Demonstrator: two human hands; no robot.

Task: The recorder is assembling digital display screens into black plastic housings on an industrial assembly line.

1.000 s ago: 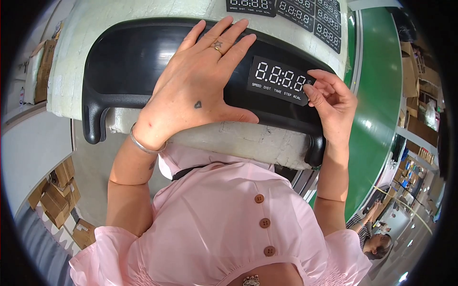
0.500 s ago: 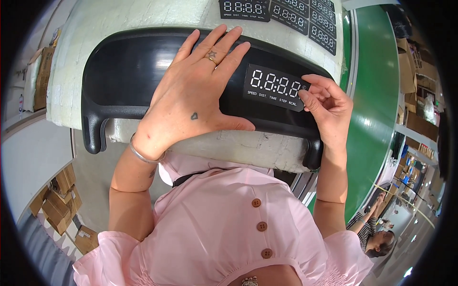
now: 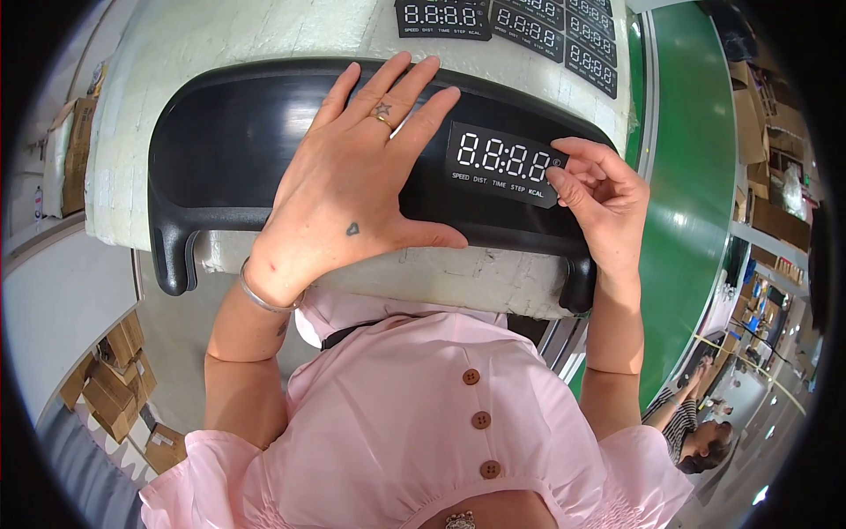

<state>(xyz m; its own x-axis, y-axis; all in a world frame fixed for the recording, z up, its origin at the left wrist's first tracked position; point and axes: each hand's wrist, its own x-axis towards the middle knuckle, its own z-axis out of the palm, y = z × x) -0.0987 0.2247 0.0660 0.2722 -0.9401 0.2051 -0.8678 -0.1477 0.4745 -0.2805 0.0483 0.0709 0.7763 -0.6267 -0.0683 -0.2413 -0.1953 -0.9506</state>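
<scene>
Two hands on the job and honestly not much has changed over the last second: the glossy black curved plastic panel (image 3: pixel 229 132) sits slightly lower in my view than before, and everything on the pale, film-wrapped work surface (image 3: pixel 229 26) has slid with it, so I'd put that down to my head moving. As I judge it, the step in hand is at the same point, with no clear shift of the label on the panel.

My left hand (image 3: pixel 352 176) is flat on the middle of the panel, fingers spread wide, gripping nothing. My right hand (image 3: pixel 608 198) is in a narrow thumb-and-forefinger pose at the right end of the flat black rectangular label with white digit shapes (image 3: pixel 498 167). Can't tell if that's a real pinch or just fingertips resting on it. The label lies on the right half of the panel, tilted a bit down to the right. More matching black labels (image 3: pixel 443 18) lie beyond the panel's far edge.

Container-wise, there are brown cardboard boxes (image 3: pixel 110 397) down to my left, but I can't make out what's inside them.
</scene>
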